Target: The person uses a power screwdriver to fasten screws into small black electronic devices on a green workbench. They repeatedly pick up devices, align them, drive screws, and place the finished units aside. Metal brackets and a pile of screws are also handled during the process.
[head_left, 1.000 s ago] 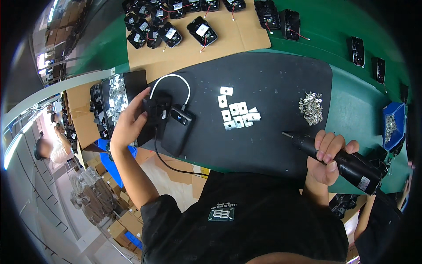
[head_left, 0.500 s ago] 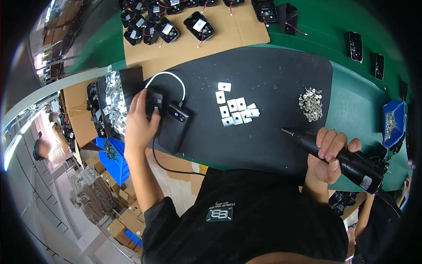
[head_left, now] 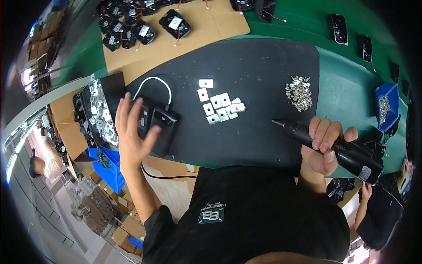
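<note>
My right hand (head_left: 326,145) is wrapped round a black electric screwdriver (head_left: 351,160), its bit pointing left over the dark mat. My left hand (head_left: 134,132) is spread, fingers apart with nothing in them, over the left side of a black power bank (head_left: 161,134) with a small lit display. A white cable (head_left: 154,78) loops out of the power bank's far end. In the middle of the mat lie several small silver metal plates (head_left: 224,100), each with a hole. A heap of silver screws (head_left: 300,94) sits at the mat's right, beyond the screwdriver's tip.
Several black housings (head_left: 175,24) with red wires rest on cardboard (head_left: 211,26) at the back left. A bin of metal plates (head_left: 102,112) and a blue tray (head_left: 112,174) flank my left arm. A blue bin (head_left: 387,105) holds screws at right. Another person's arm (head_left: 364,202) shows lower right.
My left hand has lifted and spread its fingers over the power bank. My right hand keeps hold of the screwdriver. The whole view has shifted a little.
</note>
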Demonstrator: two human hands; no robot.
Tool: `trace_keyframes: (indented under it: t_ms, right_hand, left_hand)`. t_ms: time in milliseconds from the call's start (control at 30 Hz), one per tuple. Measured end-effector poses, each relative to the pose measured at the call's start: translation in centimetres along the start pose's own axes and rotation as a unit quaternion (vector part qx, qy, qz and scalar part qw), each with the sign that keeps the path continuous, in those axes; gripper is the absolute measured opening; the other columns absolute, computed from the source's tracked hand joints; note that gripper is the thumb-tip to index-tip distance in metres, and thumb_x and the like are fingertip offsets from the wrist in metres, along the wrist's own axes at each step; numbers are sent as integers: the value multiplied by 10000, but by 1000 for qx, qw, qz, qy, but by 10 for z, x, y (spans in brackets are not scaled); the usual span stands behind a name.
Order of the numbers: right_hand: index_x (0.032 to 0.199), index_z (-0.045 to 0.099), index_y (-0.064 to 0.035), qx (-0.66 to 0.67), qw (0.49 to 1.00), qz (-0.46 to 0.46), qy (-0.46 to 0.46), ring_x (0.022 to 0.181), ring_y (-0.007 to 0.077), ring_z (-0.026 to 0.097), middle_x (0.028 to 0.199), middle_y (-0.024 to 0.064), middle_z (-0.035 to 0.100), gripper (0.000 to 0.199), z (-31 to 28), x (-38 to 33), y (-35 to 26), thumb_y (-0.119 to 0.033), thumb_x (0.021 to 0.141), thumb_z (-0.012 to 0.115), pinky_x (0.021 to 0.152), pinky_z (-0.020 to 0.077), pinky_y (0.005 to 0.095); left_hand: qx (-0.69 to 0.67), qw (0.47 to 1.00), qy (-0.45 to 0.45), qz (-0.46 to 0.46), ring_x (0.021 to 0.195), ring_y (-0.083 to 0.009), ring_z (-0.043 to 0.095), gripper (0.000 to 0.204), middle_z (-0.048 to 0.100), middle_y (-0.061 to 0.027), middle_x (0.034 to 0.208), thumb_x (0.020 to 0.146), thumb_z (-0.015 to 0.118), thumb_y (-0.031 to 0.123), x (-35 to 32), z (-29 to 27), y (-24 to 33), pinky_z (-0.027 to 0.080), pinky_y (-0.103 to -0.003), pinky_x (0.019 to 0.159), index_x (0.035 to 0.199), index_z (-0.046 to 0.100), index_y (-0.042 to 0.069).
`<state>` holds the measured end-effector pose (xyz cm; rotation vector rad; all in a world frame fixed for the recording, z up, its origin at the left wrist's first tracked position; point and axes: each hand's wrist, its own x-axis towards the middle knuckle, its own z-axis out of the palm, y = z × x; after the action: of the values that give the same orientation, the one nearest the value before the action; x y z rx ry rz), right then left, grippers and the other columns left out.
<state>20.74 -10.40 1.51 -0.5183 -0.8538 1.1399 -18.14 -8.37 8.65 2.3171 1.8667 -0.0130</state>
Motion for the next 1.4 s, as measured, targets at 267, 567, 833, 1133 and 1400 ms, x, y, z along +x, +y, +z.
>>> trace_keyframes:
  t_ms: [267,567,833,1133,1400]
  right_hand:
    - [1195,410,-181,30,1000,9,4,681,142,484,764,0,500,444,-2,-2,-2,-112,835,661,696,392,333]
    - [1183,412,-181,13,999,40,-11,705,152,502,769,-2,505,432,-4,0,-11,-58,842,647,730,410,362]
    - [1233,416,-206,-18,998,-46,27,702,167,493,778,5,508,467,-17,4,-19,-114,847,662,743,407,373]
    - [1327,406,-216,-111,968,-188,126,666,131,480,769,-25,496,513,-37,16,-23,-239,891,675,689,390,345]
    - [1324,405,-201,-110,968,-167,155,675,139,489,787,-11,509,506,-31,19,-26,-178,885,655,695,386,355]
  left_hand:
    - [60,996,-40,46,1395,-375,311,667,373,-210,1481,757,684,283,-5,47,20,184,-522,1125,1374,504,105]
    - [129,985,71,-94,1270,-310,447,428,525,-135,1308,896,564,317,21,70,30,211,-558,1074,1275,564,119]
    - [225,965,81,-110,1283,-336,434,451,481,-164,1380,893,594,378,53,61,24,266,-523,1058,1248,577,100]
    - [-87,975,173,113,1030,-326,621,335,637,-161,1146,820,698,91,144,29,111,482,-396,889,1141,622,31]
    - [-41,946,145,288,1293,-406,411,904,424,-225,1422,646,845,257,251,41,127,376,-479,1045,1441,416,213]
